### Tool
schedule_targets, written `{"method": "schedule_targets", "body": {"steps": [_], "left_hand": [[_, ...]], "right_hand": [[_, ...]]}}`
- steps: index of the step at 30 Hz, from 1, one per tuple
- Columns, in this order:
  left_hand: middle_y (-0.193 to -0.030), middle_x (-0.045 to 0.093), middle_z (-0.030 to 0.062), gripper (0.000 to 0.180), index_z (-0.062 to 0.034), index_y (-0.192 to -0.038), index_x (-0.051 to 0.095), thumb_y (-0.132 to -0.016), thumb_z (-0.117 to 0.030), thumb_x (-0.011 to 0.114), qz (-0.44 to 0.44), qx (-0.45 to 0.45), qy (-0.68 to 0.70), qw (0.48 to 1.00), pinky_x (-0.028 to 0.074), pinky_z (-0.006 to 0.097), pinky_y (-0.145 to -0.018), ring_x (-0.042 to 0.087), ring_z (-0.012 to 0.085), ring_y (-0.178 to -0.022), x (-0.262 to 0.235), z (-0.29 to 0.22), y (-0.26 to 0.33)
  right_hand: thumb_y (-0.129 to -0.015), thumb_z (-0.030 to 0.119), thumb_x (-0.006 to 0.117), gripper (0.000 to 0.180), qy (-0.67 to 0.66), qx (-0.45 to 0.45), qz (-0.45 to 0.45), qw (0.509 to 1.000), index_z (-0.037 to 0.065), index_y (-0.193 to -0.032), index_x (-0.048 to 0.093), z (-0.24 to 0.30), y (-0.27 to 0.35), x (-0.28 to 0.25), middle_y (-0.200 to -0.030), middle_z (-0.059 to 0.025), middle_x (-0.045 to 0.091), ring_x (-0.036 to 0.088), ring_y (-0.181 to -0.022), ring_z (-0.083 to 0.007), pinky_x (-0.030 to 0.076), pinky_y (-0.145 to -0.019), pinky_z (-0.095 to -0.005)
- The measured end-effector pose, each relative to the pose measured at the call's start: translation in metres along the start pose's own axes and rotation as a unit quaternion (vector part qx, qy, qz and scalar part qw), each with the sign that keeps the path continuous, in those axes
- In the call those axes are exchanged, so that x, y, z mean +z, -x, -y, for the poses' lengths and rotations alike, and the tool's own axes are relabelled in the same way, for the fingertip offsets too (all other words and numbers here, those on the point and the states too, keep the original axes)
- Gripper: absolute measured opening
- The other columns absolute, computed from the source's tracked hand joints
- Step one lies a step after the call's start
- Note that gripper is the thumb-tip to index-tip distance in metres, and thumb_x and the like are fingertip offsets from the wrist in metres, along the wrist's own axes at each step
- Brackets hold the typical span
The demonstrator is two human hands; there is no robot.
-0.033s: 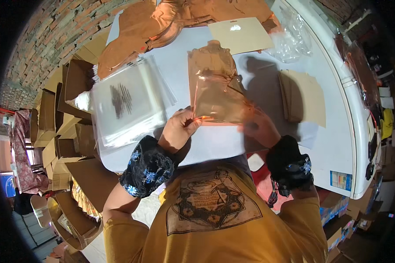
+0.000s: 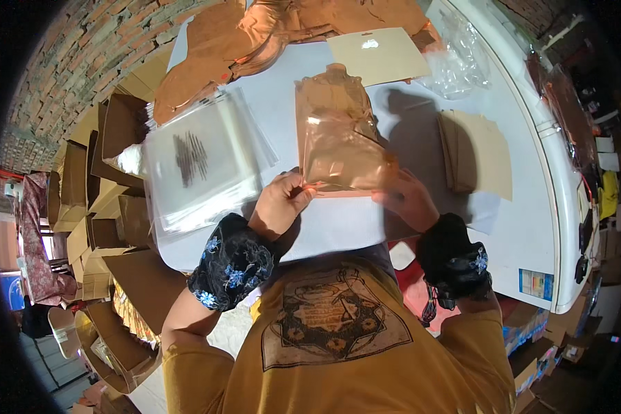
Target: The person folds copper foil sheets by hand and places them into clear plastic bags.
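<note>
A shiny copper-coloured foil piece (image 2: 345, 152), possibly a flat foil balloon, lies in front of me, with a short tab at its far end. Its near part is creased and folded over. My left hand (image 2: 281, 200) pinches its near left corner between thumb and fingers. At the near right corner is my right hand (image 2: 408, 200), its fingertips closed on the foil edge and slightly blurred. A stack of clear plastic bags (image 2: 200, 159) with a dark scribbled mark lies left of my left hand. Folded tan cards (image 2: 476, 152) sit to the right.
More copper foil pieces (image 2: 214, 62) are heaped at the far edge of the white table (image 2: 531, 241). A beige card (image 2: 379, 55) and crumpled clear plastic (image 2: 462, 62) lie far right. Open cardboard boxes (image 2: 117, 165) stand along the left side, near a brick wall (image 2: 83, 62).
The foil's right part has spread out flatter toward the right and now reaches my right fingers. My right hand has shifted slightly; my left hand stays at its corner.
</note>
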State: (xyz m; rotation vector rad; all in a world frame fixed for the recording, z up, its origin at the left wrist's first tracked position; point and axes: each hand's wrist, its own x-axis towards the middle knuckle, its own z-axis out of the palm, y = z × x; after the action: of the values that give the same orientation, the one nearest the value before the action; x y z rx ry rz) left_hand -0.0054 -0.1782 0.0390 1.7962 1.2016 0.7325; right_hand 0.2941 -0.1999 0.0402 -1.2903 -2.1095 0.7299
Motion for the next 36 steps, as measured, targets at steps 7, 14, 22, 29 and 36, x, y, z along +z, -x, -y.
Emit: {"method": "schedule_targets", "body": {"steps": [7,14,22,29,36], "left_hand": [[-0.083,0.066,0.0067,0.019,0.0024,-0.103,0.065,-0.096,-0.015,0.064,-0.006,-0.112,0.06,0.992,0.049,0.028,-0.073,0.059,0.0129,-0.077,0.004,0.0,-0.014],[-0.09,0.068,0.0099,0.025,0.0063,-0.11,0.057,-0.096,-0.013,0.064,-0.019,-0.172,0.102,0.98,0.052,0.03,-0.074,0.064,0.0158,-0.079,0.008,0.009,-0.026],[-0.087,0.067,0.0107,0.03,0.0054,-0.113,0.051,-0.095,-0.014,0.065,-0.027,-0.177,0.018,0.984,0.054,0.031,-0.068,0.066,0.0172,-0.079,0.002,0.0,-0.03],[-0.087,0.066,0.0118,0.034,0.0037,-0.117,0.045,-0.096,-0.013,0.065,-0.021,-0.204,0.066,0.977,0.053,0.029,-0.061,0.064,0.0156,-0.074,0.003,0.011,-0.034],[-0.092,0.07,0.018,0.034,0.0021,-0.114,0.05,-0.091,-0.017,0.067,-0.018,-0.204,0.026,0.978,0.058,0.034,-0.07,0.072,0.026,-0.079,0.0,0.004,-0.035]], "right_hand": [[-0.09,0.035,0.065,0.034,-0.031,0.204,-0.009,0.978,0.001,-0.092,0.071,0.022,-0.026,0.007,-0.084,-0.0148,0.069,0.066,-0.079,-0.0286,0.049,-0.074,-0.0368],[-0.087,0.038,0.068,0.038,-0.023,0.276,-0.025,0.96,0.001,-0.078,0.063,0.027,-0.034,0.005,-0.078,-0.0141,0.069,0.067,-0.073,-0.0234,0.049,-0.069,-0.0348],[-0.087,0.041,0.068,0.04,0.055,0.293,-0.039,0.954,0.002,-0.078,0.063,0.022,-0.037,0.012,-0.077,-0.0169,0.067,0.067,-0.075,-0.0302,0.05,-0.069,-0.0374],[-0.091,0.039,0.066,0.037,0.054,0.247,-0.107,0.961,0.003,-0.085,0.067,0.018,-0.032,0.018,-0.075,-0.0144,0.067,0.067,-0.074,-0.0301,0.05,-0.07,-0.0375],[-0.089,0.038,0.068,0.034,0.032,0.244,-0.102,0.964,0.005,-0.081,0.065,0.015,-0.034,0.018,-0.074,-0.0135,0.066,0.065,-0.072,-0.0324,0.05,-0.068,-0.0388]]}}
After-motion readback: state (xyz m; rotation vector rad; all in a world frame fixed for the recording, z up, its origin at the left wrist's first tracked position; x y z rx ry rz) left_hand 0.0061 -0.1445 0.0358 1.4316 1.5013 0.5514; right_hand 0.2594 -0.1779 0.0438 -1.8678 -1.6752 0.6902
